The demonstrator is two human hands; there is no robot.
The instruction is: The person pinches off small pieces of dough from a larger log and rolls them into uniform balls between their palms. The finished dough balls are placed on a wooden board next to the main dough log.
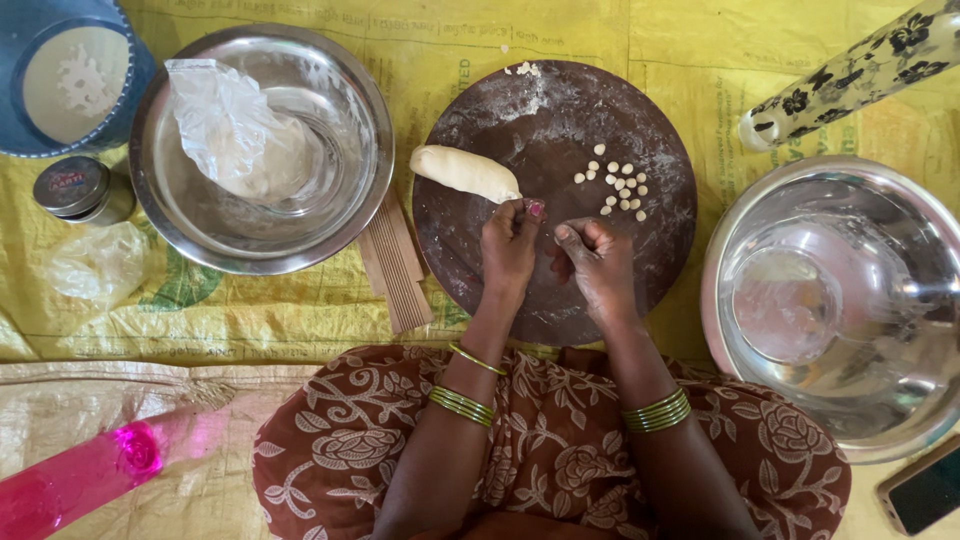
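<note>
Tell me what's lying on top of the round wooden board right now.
On the round wooden board: a dough roll, a cluster of small dough pellets, flour dusting. Left hand and right hand cover the part beneath them.

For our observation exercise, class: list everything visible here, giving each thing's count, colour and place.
Round board: one, dark brown, floured, centre.
Dough roll: one, cream, board's left edge.
Dough pellets: about fifteen, cream, board's upper right.
Steel bowls: two, silver; left holding a clear plastic bag, right with little in it.
Ridged wooden tool: one, tan, beside board.
Small tin: one, grey, far left.
Blue container: one, top left.
Phone: one, bottom right.
Mat: one, yellow, beneath.
Left hand, right hand: pinching dough over board.
</note>
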